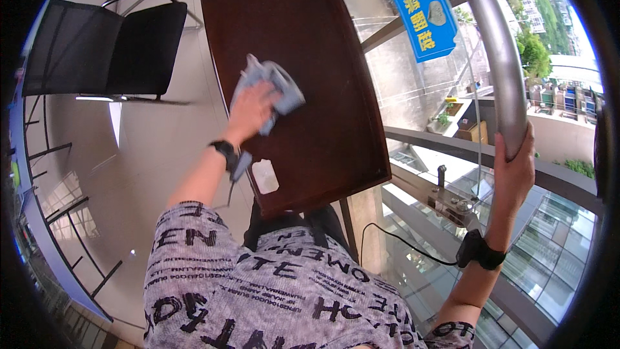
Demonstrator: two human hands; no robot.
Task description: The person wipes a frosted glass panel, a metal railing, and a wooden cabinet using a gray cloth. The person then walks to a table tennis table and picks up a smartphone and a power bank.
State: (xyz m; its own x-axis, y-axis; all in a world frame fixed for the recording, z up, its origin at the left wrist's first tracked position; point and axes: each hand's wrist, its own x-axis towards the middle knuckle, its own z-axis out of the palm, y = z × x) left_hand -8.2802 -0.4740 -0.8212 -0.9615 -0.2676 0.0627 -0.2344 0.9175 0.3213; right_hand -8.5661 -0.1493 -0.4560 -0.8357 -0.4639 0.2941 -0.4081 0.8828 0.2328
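Note:
Under my left hand (254, 109) a bunched light-blue cloth (283, 82) presses on the dark brown wooden tabletop (310, 39), near its left edge; hand and cloth are blurred. My right hand (516, 174) is wrapped around a thick metal handrail (496, 43) at the right, by the glass. A white flat piece (265, 176), perhaps paper, lies at the table's near left corner. Each wrist wears a black band with a small device and a cable.
Black chairs (116, 51) with metal frames stand on the pale tiled floor (160, 150) to the left. A blue sign (424, 12) with writing hangs by the window. A metal bracket (450, 203) joins the railing near the table's right corner. Buildings and greenery show beyond the glass.

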